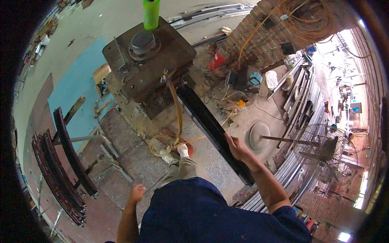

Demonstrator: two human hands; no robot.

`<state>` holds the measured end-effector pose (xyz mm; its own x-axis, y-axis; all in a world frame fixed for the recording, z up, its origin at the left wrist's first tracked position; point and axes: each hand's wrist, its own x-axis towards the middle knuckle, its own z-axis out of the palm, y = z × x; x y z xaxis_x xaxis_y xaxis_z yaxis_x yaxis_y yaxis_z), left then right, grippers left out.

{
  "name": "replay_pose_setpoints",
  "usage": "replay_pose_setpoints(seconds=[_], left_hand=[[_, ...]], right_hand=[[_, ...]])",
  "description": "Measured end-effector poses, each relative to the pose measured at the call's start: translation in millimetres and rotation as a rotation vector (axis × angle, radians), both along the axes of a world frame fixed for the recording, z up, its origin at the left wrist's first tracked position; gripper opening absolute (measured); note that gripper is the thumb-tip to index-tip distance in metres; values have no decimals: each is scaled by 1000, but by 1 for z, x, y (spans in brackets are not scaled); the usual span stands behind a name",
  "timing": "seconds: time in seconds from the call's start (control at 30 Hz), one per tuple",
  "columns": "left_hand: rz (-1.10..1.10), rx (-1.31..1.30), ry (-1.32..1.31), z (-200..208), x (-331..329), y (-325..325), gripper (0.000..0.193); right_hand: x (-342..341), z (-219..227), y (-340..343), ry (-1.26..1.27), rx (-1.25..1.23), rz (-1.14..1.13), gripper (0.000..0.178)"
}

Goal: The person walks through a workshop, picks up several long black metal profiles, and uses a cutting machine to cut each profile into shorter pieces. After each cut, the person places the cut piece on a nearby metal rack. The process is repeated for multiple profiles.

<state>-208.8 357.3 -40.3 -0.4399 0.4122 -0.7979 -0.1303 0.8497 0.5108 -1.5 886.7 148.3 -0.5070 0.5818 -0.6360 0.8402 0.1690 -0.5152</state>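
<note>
My right hand (239, 149) is closed on the edge of a long, dark metal channel bar (206, 119). The bar slants from beside my right side up to a heavy rusty metal block (168, 50); its far end meets the block's lower side. My left hand (137, 193) hangs low at my left side with its fingers curled. A thin dark rod (154, 185) runs from it toward my legs. On the block's top sit a round grey metal stub (142, 42) and a bright green bottle (151, 15). A brownish hose (177, 109) hangs down its front.
Several curved dark bars (73, 158) rest on a metal stand (109, 152) at left. A pedestal fan (324, 148) stands at right, near stacked metal lengths (298, 89). An orange cord (198, 138) crosses the floor by my feet. A brick pillar (259, 38) rises behind.
</note>
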Motion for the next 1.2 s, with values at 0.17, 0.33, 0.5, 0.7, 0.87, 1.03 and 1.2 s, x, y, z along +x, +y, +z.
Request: replay_pose_setpoints(seconds=[0.17, 0.33, 0.5, 0.7, 0.87, 1.03, 1.2], left_hand=[[-42, 32, 49, 0, -7, 15, 38], [78, 54, -26, -1, -2, 29, 37], [33, -117, -138, 9, 7, 52, 40], [-29, -88, -137, -2, 12, 50, 42], [-5, -81, -126, -1, 13, 48, 41], [-19, -99, -75, -9, 23, 24, 39], [-248, 42, 40, -50, 33, -28, 36]], right_hand=[[-9, 11, 0, 2, -40, -20, 60], [-10, 14, -2, 66, -44, -50, 54], [-14, 19, 4, 6, -84, -20, 52], [-14, 19, 4, -16, -81, -22, 51], [-4, 2, 1, 77, -19, -15, 52], [-5, 2, 0, 99, -41, -18, 54], [3, -21, -4, 151, 16, -8, 54]])
